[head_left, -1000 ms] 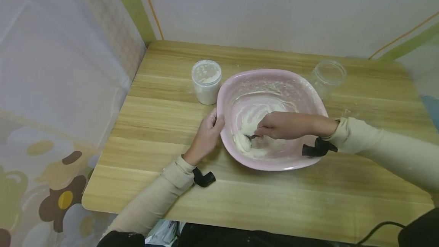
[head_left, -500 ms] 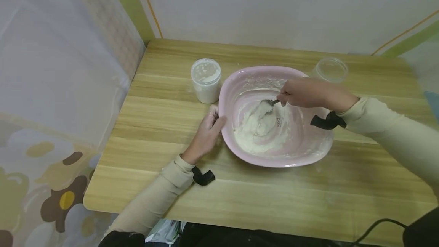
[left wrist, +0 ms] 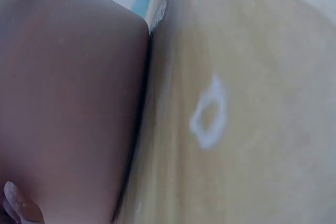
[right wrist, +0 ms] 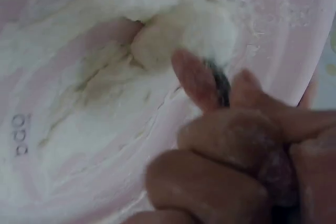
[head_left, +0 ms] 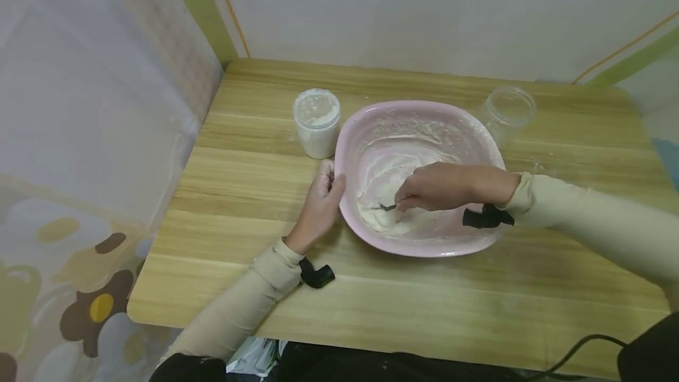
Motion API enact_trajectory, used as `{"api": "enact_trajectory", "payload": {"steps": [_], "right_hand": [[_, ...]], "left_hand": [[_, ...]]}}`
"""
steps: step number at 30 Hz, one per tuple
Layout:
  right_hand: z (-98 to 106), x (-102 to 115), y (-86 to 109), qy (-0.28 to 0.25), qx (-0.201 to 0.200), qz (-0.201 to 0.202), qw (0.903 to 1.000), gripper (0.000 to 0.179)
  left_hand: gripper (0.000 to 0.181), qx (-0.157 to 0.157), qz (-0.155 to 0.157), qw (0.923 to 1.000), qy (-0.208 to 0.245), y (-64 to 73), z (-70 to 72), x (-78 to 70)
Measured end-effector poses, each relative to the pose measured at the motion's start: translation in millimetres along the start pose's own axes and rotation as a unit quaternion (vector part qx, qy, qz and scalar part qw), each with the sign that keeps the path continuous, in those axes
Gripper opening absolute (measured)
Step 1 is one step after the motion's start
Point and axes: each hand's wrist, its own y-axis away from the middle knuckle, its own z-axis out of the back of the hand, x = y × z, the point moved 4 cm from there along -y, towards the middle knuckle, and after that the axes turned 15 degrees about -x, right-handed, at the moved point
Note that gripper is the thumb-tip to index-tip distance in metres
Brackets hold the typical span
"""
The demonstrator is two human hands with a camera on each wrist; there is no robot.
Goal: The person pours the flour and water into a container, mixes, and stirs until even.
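A pink plastic basin (head_left: 424,249) stands on the wooden table, its inside smeared with a wet white flour mixture (right wrist: 110,111). At the basin's left rim my left hand (head_left: 318,202) grips the edge, thumb over it. The left wrist view shows the basin's outer wall (left wrist: 68,98) and floury fingertips (left wrist: 21,208) low in the corner. My right hand (head_left: 435,186) reaches over the right rim and pinches a spoon (head_left: 388,207) by its dark handle. The spoon's head is down in the mixture at the left of the basin, largely hidden by it.
A clear jar of white powder (head_left: 317,128) stands by the basin's back left. A transparent jar (head_left: 509,108) stands at the back right. White specks and smears mark the tabletop (head_left: 414,305). A black cable (head_left: 578,346) lies at the front right.
My right hand swings the spoon to the back of the basin, then forward and left again. The mixture is spread differently. My left hand keeps its grip on the rim.
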Motion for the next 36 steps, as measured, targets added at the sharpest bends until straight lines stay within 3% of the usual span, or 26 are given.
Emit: {"api": "enact_trajectory", "payload": {"steps": [5,8,15,18,21,24,27,29,32,36], "right_hand": [[14.1,1.4,21.4,0.114,-0.011,0.02,0.9933,0.014],[33.2,-6.4,32.0,0.163,-0.037,0.004,0.9859,0.009],[77.1,-43.5,40.6,0.182,-0.084,-0.063,0.9778,0.011],[76.9,-57.7,38.6,0.191,-0.082,-0.079,0.975,0.015],[62.3,-62.1,36.2,0.199,-0.054,-0.1,0.9735,0.019],[47.8,-57.7,35.2,0.158,-0.013,-0.108,0.9814,0.024],[40.0,-50.1,34.9,0.077,0.039,-0.101,0.9911,0.026],[34.5,-45.3,33.5,0.014,0.081,-0.097,0.9919,0.028],[23.0,-37.1,28.8,-0.073,0.122,-0.104,0.9845,0.031],[5.8,-26.0,18.9,-0.178,0.137,-0.12,0.967,0.038]], "left_hand": [[0.008,0.009,-0.004,0.9999,0.007,-0.6,0.6,0.1],[0.008,0.015,-0.011,0.9998,0.009,-2.5,0.4,-0.2],[0.009,0.018,-0.012,0.9998,0.003,-6.5,-1.4,0.2],[0.009,0.022,-0.008,0.9997,0.002,-5.6,-2.9,1.4],[0.008,0.023,-0.006,0.9997,0.002,-3.7,-4.0,2.5],[0.007,0.023,-0.008,0.9997,-0.002,-2.5,-4.9,2.3],[0.007,0.02,-0.01,0.9997,-0.004,-2.2,-5.1,0.9],[0.007,0.019,-0.011,0.9998,-0.005,-2.3,-5.0,0.1],[0.008,0.018,-0.01,0.9998,-0.007,-2.5,-5.1,0.1],[0.008,0.015,-0.005,0.9998,-0.01,-2.0,-4.8,1.6]]}}
